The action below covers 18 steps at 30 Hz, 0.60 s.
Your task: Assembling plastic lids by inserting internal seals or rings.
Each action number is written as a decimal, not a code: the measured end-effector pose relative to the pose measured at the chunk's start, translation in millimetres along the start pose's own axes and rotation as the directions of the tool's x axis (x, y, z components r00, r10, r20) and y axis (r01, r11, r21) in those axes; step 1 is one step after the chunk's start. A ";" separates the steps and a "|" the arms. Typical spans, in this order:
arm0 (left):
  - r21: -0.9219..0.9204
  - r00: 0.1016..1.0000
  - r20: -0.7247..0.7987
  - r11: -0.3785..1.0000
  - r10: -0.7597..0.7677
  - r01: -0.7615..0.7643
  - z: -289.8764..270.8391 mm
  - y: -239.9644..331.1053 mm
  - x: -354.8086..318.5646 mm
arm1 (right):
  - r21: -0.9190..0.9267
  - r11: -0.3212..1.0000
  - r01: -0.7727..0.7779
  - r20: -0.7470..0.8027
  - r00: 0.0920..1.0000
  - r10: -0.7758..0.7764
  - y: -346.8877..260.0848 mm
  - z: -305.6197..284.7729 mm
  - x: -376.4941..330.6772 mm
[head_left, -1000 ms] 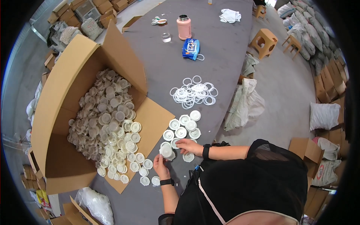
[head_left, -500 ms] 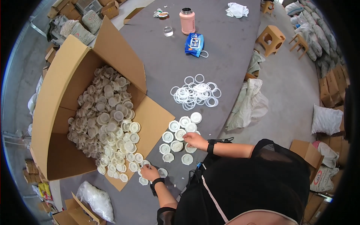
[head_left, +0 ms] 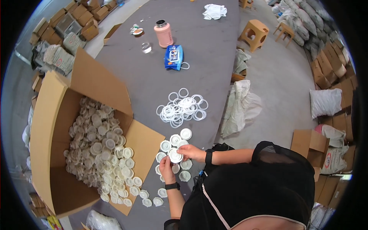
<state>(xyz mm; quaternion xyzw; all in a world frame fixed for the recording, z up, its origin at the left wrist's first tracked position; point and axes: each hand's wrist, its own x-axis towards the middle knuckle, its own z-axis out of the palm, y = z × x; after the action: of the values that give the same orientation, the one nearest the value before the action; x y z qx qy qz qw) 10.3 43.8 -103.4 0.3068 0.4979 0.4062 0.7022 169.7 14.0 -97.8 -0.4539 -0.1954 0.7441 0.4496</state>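
A round white plastic cap [head_left: 175, 155] is held up between my two hands, above other caps on the grey table [head_left: 134, 96]. My right hand [head_left: 192, 152] pinches its right edge with thumb and fingers. Closed fingers of my left hand [head_left: 167, 169] meet the cap's lower left edge. Beneath and around the hands lie several loose caps, among them a cap [head_left: 186, 134] at the far end of the group and a cap [head_left: 184, 176] on the near side. Some caps are partly hidden by my hands. Beyond them is a pile of thin white rings [head_left: 184, 109].
A big open cardboard box [head_left: 42, 145] on the left spills many caps onto its flap [head_left: 143, 138]. Farther back stand a pink bottle [head_left: 164, 35], a clear jar [head_left: 145, 46], a blue wipes pack [head_left: 173, 57] and a white cloth [head_left: 214, 12]. Right of the table is a stool [head_left: 254, 34].
My left hand has moved from caps near the box flap to the right, up against the cap at my right hand. The whole view has shifted with my head.
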 end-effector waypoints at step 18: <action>0.836 0.743 0.528 -0.098 0.411 -0.539 107.6 -32.9 147.0 | 0.019 0.999 0.031 -0.429 0.903 -0.020 -36.8 -110.4 -36.7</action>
<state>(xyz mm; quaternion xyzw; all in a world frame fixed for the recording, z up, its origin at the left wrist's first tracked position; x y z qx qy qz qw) 146.7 153.9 -163.0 0.8588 0.4542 0.1823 0.1513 288.5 -10.9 -110.2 -0.5979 -0.0883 0.6227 0.4969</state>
